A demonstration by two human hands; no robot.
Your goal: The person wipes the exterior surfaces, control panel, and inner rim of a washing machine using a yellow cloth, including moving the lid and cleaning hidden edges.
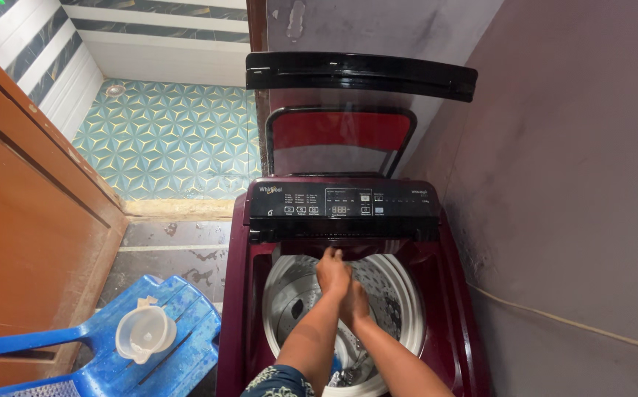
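Looking down into the maroon top-loading washing machine (239, 294) with its dark glass lid (361, 73) swung up against the wall. Both my arms go into the perforated steel drum (396, 294). The left hand (332, 270) is further forward, up by the back rim of the drum just under the black control panel (345, 200), fingers together and curled down over the edge; I can't tell if it's actually pinching anything. The right hand (356, 301) sits just behind and slightly below it, touching or overlapping it, and it's mostly hidden, so no idea if it's spread or closed. So the back rim lies straight ahead of both hands, with the left one nearer. Something bluish shows low in the drum between my forearms, too small to make out. Off to the left, a blue plastic chair (187, 323) stands on the floor with a translucent white plastic jug (145, 334) on its seat.
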